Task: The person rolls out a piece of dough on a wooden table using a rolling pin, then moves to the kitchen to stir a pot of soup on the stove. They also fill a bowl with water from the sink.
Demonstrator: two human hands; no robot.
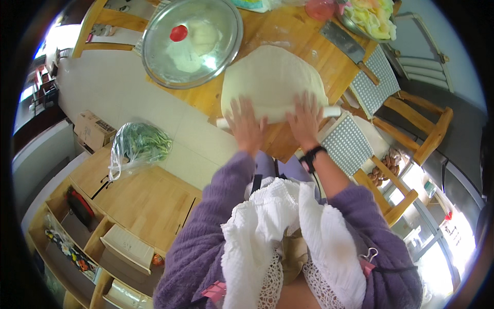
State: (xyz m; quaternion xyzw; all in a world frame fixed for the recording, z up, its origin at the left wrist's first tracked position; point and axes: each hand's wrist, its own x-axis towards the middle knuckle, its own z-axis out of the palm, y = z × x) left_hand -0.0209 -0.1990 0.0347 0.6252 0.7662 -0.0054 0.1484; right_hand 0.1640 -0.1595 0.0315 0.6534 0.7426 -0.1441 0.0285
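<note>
A wide sheet of pale rolled dough [272,77] lies on the wooden table [332,73] before me. Along its near edge runs a white rolling pin [332,111], its two ends showing and its middle wrapped or covered by dough. My left hand [245,125] rests flat over the pin's left part, fingers spread and pointing away from me. My right hand [305,121], with a black band on its wrist, presses flat over the right part. Neither hand's fingers are closed around the pin. What lies directly beneath the palms is hidden.
A clear lid with a red knob [178,33] covers floured dough at the back left. A cleaver [343,42] lies back right, beside a metal bowl of leafy pieces [368,19]. Chairs [415,123] stand at the right. Bagged greens [142,145] rest on a wooden cabinet [135,204] at the left.
</note>
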